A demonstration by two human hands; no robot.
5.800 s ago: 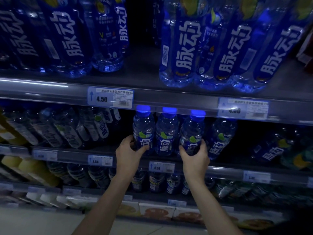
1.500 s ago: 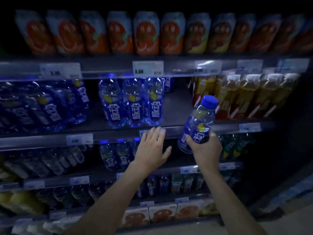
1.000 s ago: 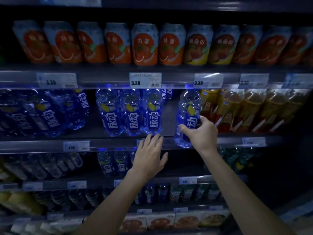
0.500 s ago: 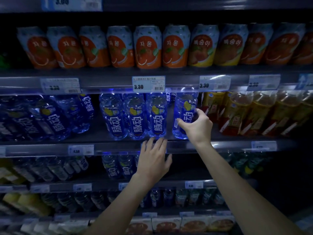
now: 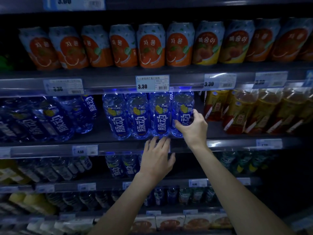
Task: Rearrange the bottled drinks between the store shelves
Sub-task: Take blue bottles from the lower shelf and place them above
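Bottle [image 5: 182, 114] upright on middle shelf [image 5: 118, 146], rightmost of four blue ones, touching its neighbour [image 5: 160, 116]. Right hand [image 5: 193, 128] curled round its lower half, thumb and fingers on label. Left hand [image 5: 156, 160] spread flat, empty, against shelf edge below. Yellow bottles [image 5: 254, 111] just right.

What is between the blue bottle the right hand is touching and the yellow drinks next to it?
Nothing: the head view shows only bare dark shelf between the blue bottle under the right hand and the yellow drinks.
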